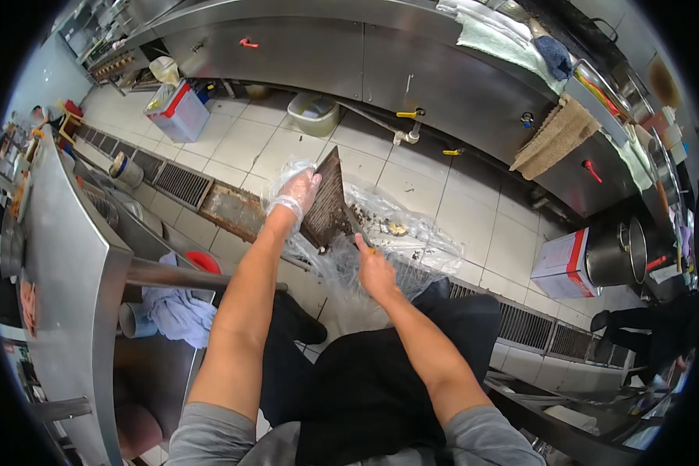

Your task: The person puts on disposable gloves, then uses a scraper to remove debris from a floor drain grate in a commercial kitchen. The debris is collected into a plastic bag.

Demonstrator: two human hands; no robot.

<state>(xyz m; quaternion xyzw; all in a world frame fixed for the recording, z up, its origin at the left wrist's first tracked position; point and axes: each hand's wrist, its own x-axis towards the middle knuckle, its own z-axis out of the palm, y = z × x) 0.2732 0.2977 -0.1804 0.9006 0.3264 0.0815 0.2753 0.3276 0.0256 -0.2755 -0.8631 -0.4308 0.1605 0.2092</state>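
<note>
My left hand (297, 192), in a clear plastic glove, grips the upper left edge of a dark, grimy grooved metal plate (328, 204). The plate is tilted above clear plastic sheeting (349, 291) on the tiled floor. Bare, my right hand (377, 268) is closed around the handle of a narrow scraping tool (356, 227), whose exact kind I cannot tell. The tool's far end meets or overlaps the plate's lower right edge. Dark scraps and a yellowish piece (395, 228) lie on the sheeting to the right of the plate.
Floor drain grates (180, 184) run diagonally past my feet. A steel table (76, 233) is at left, with a blue cloth (180, 303) beside it. Ahead are a steel counter (303, 52) and a plastic tub (313, 116). A large pot (617, 256) stands right; another person's legs (635, 332) are nearby.
</note>
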